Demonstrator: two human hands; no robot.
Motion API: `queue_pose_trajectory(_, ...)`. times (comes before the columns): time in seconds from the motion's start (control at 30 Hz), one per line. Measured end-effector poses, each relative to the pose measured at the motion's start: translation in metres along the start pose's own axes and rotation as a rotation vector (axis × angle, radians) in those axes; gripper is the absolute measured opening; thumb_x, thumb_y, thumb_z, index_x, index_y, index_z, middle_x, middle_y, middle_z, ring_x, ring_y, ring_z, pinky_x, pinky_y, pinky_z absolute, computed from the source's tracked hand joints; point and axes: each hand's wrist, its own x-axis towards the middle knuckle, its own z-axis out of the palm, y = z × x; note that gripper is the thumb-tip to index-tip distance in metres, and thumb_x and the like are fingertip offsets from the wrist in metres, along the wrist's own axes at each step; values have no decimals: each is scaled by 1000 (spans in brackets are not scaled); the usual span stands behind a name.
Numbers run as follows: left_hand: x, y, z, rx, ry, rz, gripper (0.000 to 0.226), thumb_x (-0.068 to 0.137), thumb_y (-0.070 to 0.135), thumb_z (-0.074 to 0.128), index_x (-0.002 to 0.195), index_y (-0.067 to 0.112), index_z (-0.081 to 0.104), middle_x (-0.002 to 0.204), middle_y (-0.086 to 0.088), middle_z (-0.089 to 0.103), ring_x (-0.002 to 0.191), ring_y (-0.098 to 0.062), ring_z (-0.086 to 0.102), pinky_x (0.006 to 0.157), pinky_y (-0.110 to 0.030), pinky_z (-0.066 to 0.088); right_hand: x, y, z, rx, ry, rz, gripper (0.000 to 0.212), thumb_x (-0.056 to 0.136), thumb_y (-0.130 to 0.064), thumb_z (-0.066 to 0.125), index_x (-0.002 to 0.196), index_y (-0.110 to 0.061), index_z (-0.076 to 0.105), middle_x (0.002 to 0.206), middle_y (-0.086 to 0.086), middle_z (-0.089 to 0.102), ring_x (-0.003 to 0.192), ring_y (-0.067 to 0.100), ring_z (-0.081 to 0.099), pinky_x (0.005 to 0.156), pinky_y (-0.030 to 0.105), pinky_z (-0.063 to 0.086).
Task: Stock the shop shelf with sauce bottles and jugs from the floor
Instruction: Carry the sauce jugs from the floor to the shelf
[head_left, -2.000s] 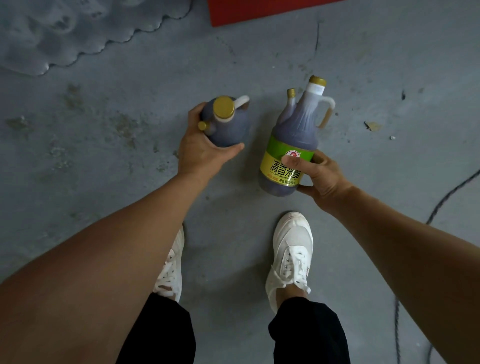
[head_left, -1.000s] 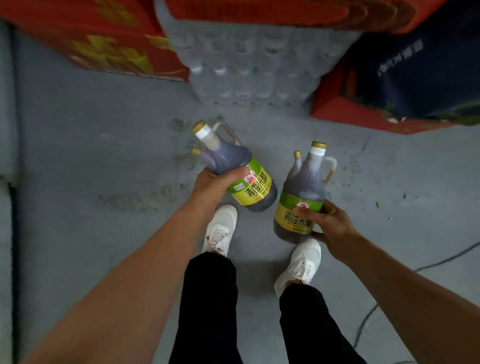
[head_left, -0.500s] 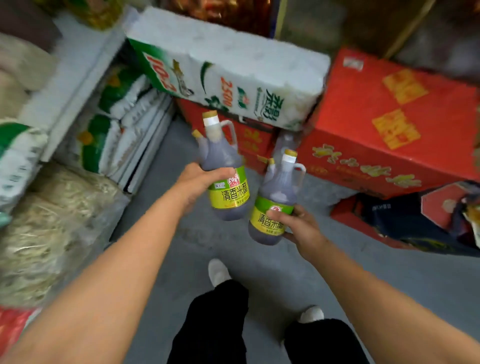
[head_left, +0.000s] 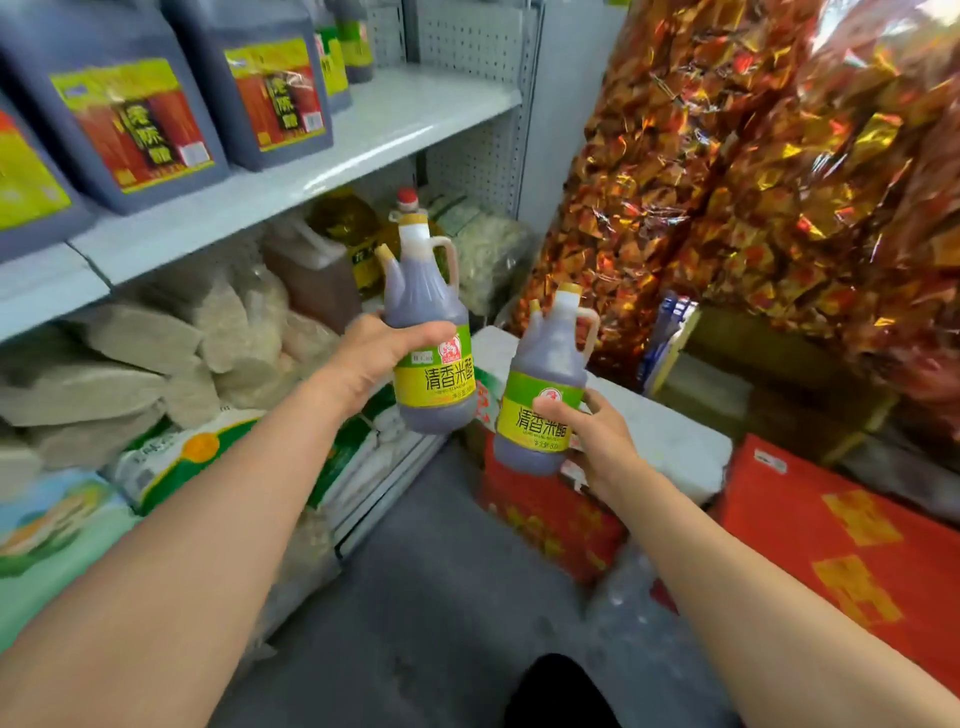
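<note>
Each hand holds a dark vinegar bottle with a green-yellow label, a gold cap and a side handle. My left hand (head_left: 374, 358) grips the left bottle (head_left: 431, 332) round its body, upright, in front of the lower shelf level. My right hand (head_left: 592, 431) grips the right bottle (head_left: 545, 384) low on its label, tilted slightly right. The grey metal shelf (head_left: 363, 135) runs across the upper left, and its right part is bare. Large dark jugs (head_left: 130, 104) with yellow-red labels stand on its left part.
Below the shelf lie bagged noodles (head_left: 171, 353), rice sacks (head_left: 192, 457) and an oil bottle (head_left: 353, 234). Red cartons (head_left: 841, 551) and a white pack (head_left: 670, 441) stand on the floor at right. Big bags of red-gold wrapped sweets (head_left: 753, 171) pile up behind them.
My view has risen from the floor to the shelf. Both hands have lifted the bottles from floor level to chest height, and the left bottle has gone from tilted to upright.
</note>
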Motion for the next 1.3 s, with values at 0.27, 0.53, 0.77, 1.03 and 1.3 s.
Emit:
queue_pose_trajectory(0.27,78,82,-29,-43,173,56,40,68,26,88,101,12,70,82,0,75,65,-7,71,59,-23,54,103,-104,44,-44,-125,-150,42,71,-19,88,109,-10,71,99,10,78,89,27,75,78,39,60)
queue_pose_trajectory(0.53,158,148,-52,-135,298,100,39,72,26,87,104,9,72,90,-6,78,82,-20,75,72,-30,60,206,-200,91,-1,-233,-247,49,70,-29,88,111,-10,70,100,9,77,93,29,75,84,44,60)
queue_pose_trajectory(0.77,235,167,-88,-190,326,140,59,56,41,91,106,15,72,90,3,78,90,-14,74,79,-29,56,287,-246,155,102,-211,-285,74,56,-30,90,122,-8,63,104,9,77,90,25,75,69,34,58)
queue_pose_trajectory(1.03,335,180,-111,-82,334,203,67,52,38,96,110,17,70,104,2,76,90,-15,73,86,-40,59,366,-272,211,111,-106,-365,84,49,-29,98,121,-9,61,108,10,75,97,29,74,84,46,60)
queue_pose_trajectory(1.3,395,177,-88,-47,405,256,82,58,32,95,127,16,54,115,6,65,100,-15,63,85,-34,51,428,-283,223,95,-43,-414,63,67,-18,92,122,-10,61,108,9,74,94,25,74,71,35,59)
